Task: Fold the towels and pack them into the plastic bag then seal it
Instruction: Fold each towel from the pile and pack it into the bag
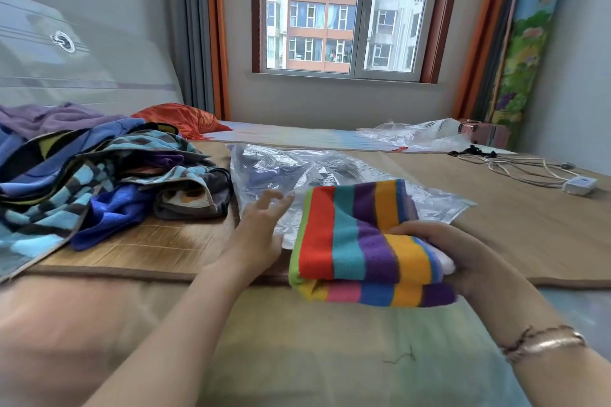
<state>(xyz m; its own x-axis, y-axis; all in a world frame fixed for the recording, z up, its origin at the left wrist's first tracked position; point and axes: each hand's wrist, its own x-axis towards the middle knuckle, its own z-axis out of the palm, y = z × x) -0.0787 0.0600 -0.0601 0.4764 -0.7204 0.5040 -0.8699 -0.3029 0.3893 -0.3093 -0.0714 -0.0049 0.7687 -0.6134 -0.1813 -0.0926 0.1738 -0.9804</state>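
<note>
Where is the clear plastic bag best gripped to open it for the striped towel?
Probably at the near edge of the plastic bag, coming from the left, where the left hand already reaches. The folded striped towel, held by the right hand, covers the right side.

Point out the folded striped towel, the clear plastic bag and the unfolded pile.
folded rainbow-striped towel (360, 241), head view, top face
clear plastic bag (264, 165), head view, bare far part
pile of unfolded towels (99, 172), head view, middle

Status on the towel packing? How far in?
Early. Done: the striped towel is folded. In hand: the right hand holds it over the clear plastic bag, while the left hand reaches open toward the bag. Left: the pile of unfolded towels, packing, sealing. The bag may already hold something dark; unclear.
</note>
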